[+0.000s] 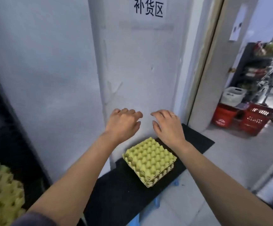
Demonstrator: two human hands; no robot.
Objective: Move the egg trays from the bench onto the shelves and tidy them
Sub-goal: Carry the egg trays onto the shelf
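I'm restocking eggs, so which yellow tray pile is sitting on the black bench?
The small stack of egg trays below both hands, on the black bench; the other trays sit blurred at far left.

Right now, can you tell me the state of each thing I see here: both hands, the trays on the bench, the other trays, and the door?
left hand: empty, fingers curled, above the bench
right hand: empty, fingers spread, wears a ring
tray stack: yellow, no eggs, nested, resting on the bench, untouched
bench: black top, holds only the stack
trays at left: yellow, blurred, on a dark shelf
doorway: open
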